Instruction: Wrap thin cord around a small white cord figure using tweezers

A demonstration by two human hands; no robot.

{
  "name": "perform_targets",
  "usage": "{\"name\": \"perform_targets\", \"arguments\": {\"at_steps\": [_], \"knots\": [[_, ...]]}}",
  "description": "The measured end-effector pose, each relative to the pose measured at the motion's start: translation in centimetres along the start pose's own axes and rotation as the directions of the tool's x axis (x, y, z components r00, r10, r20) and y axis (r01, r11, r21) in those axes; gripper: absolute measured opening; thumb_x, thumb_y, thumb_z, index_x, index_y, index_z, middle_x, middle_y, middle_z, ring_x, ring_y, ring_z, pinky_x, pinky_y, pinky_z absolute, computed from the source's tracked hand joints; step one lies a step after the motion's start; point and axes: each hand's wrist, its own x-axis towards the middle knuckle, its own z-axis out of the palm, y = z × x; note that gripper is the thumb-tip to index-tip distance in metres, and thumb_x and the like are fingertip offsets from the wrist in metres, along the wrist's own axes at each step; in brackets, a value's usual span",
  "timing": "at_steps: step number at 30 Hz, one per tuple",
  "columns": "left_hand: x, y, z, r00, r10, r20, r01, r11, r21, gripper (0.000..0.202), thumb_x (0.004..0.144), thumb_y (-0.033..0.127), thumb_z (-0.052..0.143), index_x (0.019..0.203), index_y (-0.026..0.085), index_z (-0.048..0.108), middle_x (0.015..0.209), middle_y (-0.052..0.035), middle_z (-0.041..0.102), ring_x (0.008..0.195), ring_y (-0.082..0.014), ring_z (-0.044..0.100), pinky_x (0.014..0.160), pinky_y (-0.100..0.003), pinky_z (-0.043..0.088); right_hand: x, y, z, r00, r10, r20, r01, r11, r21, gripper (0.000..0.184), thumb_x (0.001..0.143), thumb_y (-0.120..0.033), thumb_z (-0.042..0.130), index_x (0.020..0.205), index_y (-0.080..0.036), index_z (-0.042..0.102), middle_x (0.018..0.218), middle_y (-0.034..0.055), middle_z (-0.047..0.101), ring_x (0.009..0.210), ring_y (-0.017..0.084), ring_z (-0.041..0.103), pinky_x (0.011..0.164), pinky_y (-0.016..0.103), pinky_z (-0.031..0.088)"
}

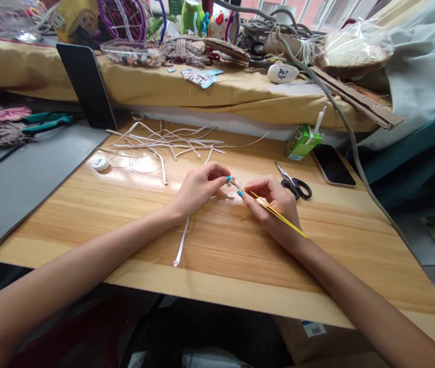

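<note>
- While the person leans both forearms in over the wooden surface (125,240), the left hand (202,186) has its grip pinched nearly closed, thumb and forefinger on a small beaded piece (234,182).
- That little piece sits between the two hands, near the middle of the surface; its finer details are too small for me to make out.
- The right hand (274,202) comes in from the other side, its grip closed around slim yellow tweezers (290,223), their tips pointing toward the beaded piece. Whether those tips touch it, I cannot tell.
- Just beside the right hand lie black-handled scissors (297,188), their blades slightly parted.
- Farther back on that side, a dark phone (333,164) lies flat near a green drink carton (304,142) with a white straw sticking up.
- Beyond the left hand, white strips (164,138) lie crisscrossed in a loose tangle, with a small white spool (99,163) to their left.
- Another white strip (181,243) reaches out from under the left wrist toward the front edge.
- At the back left corner a dark tablet (87,84) stands upright, leaning against the cloth-covered ledge (156,92).
</note>
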Motion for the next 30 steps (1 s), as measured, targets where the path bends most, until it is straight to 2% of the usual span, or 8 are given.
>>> {"name": "perform_targets", "arguments": {"at_steps": [3, 9, 13, 20, 30], "knots": [[-0.01, -0.12, 0.02, 1.0, 0.019, -0.01, -0.019, 0.999, 0.028, 0.008, 0.074, 0.018, 0.052, 0.079, 0.014, 0.056, 0.075, -0.0013, 0.062, 0.07, -0.0096, 0.056, 0.066, -0.022, 0.044, -0.04, -0.2, 0.04, 0.999, -0.048, 0.022, 0.049, 0.997, -0.053, 0.009, 0.07, -0.022, 0.058, 0.074, -0.019, 0.05, 0.074, 0.0016, 0.062, 0.066, 0.014, 0.06, 0.061, 0.028, 0.048], [-0.17, 0.03, 0.12, 0.997, 0.068, -0.027, -0.067, 0.996, 0.053, 0.007, 0.075, 0.017, 0.052, 0.08, 0.014, 0.056, 0.075, -0.0012, 0.062, 0.069, -0.0092, 0.056, 0.066, -0.022, 0.043, -0.07, -0.3, 0.1, 0.991, -0.132, -0.006, 0.13, 0.98, -0.152, 0.007, 0.071, -0.022, 0.057, 0.072, -0.019, 0.05, 0.07, 0.0006, 0.061, 0.063, 0.013, 0.059, 0.059, 0.026, 0.048], [-0.16, 0.23, 0.13, 0.998, 0.06, 0.002, -0.06, 0.998, 0.025, 0.007, 0.075, 0.016, 0.051, 0.078, 0.013, 0.056, 0.074, -0.0011, 0.061, 0.069, -0.0088, 0.056, 0.065, -0.021, 0.043, -0.03, -0.16, 0.18, 0.991, -0.136, -0.004, 0.133, 0.976, -0.171, 0.008, 0.071, -0.022, 0.057, 0.073, -0.019, 0.05, 0.071, 0.0014, 0.061, 0.063, 0.013, 0.06, 0.058, 0.026, 0.048], [-0.1, 0.01, 0.08, 0.999, 0.04, -0.027, -0.04, 0.999, 0.007, 0.008, 0.075, 0.018, 0.052, 0.079, 0.013, 0.056, 0.075, -0.0017, 0.062, 0.07, -0.0094, 0.057, 0.066, -0.022, 0.044, -0.22, -0.47, 0.25, 0.993, -0.118, -0.007, 0.116, 0.981, -0.154, 0.007, 0.072, -0.021, 0.056, 0.074, -0.02, 0.05, 0.071, 0.0009, 0.061, 0.063, 0.013, 0.06, 0.058, 0.026, 0.048], [-0.12, -0.04, 0.11, 0.998, 0.044, 0.036, -0.043, 0.998, -0.049, 0.009, 0.074, 0.02, 0.052, 0.079, 0.013, 0.056, 0.076, -0.0021, 0.061, 0.072, -0.0101, 0.056, 0.068, -0.023, 0.044, -0.1, -0.15, 0.32, 0.989, -0.148, -0.021, 0.141, 0.969, -0.202, 0.006, 0.073, -0.02, 0.055, 0.072, -0.02, 0.049, 0.071, 0.0007, 0.06, 0.064, 0.013, 0.058, 0.058, 0.026, 0.048]]}}
